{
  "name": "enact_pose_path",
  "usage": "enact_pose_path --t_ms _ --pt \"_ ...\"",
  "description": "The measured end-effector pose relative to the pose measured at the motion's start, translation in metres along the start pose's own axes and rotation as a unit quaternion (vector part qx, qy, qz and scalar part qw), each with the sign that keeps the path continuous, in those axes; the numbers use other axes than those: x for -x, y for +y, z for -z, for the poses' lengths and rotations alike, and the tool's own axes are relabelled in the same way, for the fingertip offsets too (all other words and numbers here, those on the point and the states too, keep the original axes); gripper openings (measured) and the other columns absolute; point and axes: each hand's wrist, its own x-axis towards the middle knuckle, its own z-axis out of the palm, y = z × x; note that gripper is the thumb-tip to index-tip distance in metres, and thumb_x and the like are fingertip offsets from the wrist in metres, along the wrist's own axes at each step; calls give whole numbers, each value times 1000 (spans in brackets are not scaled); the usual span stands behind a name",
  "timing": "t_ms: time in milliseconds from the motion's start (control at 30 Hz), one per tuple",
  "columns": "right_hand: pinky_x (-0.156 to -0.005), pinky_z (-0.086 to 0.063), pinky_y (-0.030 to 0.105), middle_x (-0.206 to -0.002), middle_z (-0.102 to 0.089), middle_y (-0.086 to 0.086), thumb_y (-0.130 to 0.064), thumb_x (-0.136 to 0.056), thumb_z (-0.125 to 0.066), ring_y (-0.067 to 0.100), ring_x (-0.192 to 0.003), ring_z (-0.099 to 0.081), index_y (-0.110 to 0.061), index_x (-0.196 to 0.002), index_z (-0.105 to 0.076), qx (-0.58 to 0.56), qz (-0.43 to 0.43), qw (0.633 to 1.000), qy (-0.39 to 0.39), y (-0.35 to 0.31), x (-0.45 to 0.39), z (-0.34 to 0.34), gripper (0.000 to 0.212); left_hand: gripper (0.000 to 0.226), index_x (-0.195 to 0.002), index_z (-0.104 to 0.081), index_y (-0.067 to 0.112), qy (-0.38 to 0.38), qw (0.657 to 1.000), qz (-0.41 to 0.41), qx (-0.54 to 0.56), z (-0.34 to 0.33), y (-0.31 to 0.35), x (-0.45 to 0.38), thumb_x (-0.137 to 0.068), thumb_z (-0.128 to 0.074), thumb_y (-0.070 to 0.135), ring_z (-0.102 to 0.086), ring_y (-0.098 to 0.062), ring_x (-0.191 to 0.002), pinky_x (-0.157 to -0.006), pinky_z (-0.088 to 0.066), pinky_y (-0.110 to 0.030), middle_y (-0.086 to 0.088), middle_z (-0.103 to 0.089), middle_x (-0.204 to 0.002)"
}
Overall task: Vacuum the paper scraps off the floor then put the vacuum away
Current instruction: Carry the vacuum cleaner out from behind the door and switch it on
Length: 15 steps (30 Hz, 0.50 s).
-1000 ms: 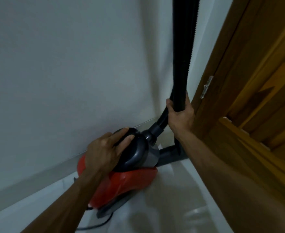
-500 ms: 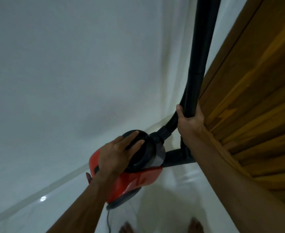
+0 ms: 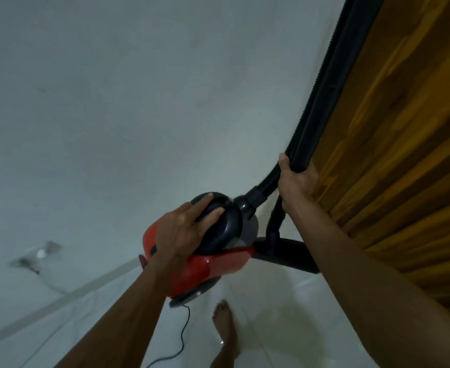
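The red vacuum body with its dark grey rounded top sits low by the white wall. My left hand rests on that grey top, fingers curled over its handle. My right hand is wrapped around the black wand, which stands upright along the wooden door. The ribbed hose curves from the wand down into the vacuum's front. The black floor nozzle lies on the tiles beside the red body. No paper scraps show.
A wooden door fills the right side, close to the wand. The white wall and its skirting run along the left. A black power cord trails over the white tiles near a bare foot. A wall socket is blurred.
The view has pulled back and tilted, so the vacuum appears farther and more floor, the cord and a foot show. Both hands keep the same hold on the vacuum top and the wand.
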Motion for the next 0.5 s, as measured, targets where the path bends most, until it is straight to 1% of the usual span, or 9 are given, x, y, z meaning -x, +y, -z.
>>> enact_pose_path --t_ms 67,100,133,167,233,267,333,433,500 --pt "-70 -47 8 -108 -68 -7 -33 -89 -73 6 -92 -64 -22 -136 -60 -13 14 1000 -13 -11 33 23 50 30 -127 -49 50 4 997 42 57 25 18 38 -97 -55 48 -69 -27 -91 -73 -44 -30 -2 -74 -107" --pt "-70 -46 7 -107 -67 -9 -33 -89 -73 4 -89 -63 -22 -136 -59 -19 20 999 -15 -16 49 35 50 28 -124 -47 53 14 997 29 63 36 27 55 -98 -55 47 -68 -28 -92 -76 -48 -34 -2 -74 -108" --pt "-70 -46 7 -106 -67 -11 -33 -89 -73 0 -87 -62 -22 -137 -59 -24 25 999 -14 -20 66 49 51 27 -124 -48 52 6 998 18 56 49 37 71 -98 -55 47 -69 -30 -89 -76 -53 -39 -4 -74 -105" --pt "-70 -45 6 -104 -66 -13 -33 -89 -74 -5 -84 -60 -21 -137 -58 -30 28 999 -15 -23 82 60 52 28 -124 -51 48 9 999 -2 36 59 45 85 -97 -57 47 -69 -30 -83 -73 -57 -43 -5 -74 -100" --pt "-71 -45 6 -102 -65 -15 -34 -88 -74 -7 -84 -59 -21 -137 -59 -35 31 999 -22 -30 115 81 53 33 -121 -60 37 42 998 -26 -43 74 54 112 -90 -69 44 -68 -29 -66 -56 -57 -42 -7 -73 -84" --pt "-72 -46 7 -103 -66 -14 -34 -87 -75 -5 -86 -60 -20 -137 -59 -38 31 998 -29 -34 130 88 53 34 -119 -65 34 62 995 -16 -75 82 58 126 -88 -70 45 -68 -28 -62 -52 -56 -39 -6 -72 -78" --pt "-73 -47 7 -109 -67 -10 -33 -87 -75 1 -91 -63 -18 -137 -58 -35 33 998 -42 -42 160 101 55 36 -117 -71 32 81 994 22 -75 98 66 153 -88 -63 53 -68 -27 -62 -54 -56 -38 -4 -71 -74" --pt "-76 -51 7 -116 -68 -5 -33 -87 -74 7 -99 -65 -17 -140 -56 -17 50 997 -56 -48 198 112 58 43 -116 -74 30 93 993 53 -40 120 72 189 -89 -55 58 -69 -25 -65 -61 -58 -39 -4 -73 -74" --pt "-81 -56 14 -116 -69 -1 -32 -87 -75 9 -100 -66 -15 -139 -57 -13 62 996 -61 -46 222 114 58 44 -117 -73 29 89 994 63 -16 132 71 211 -89 -55 58 -70 -25 -67 -63 -58 -39 -5 -74 -76"
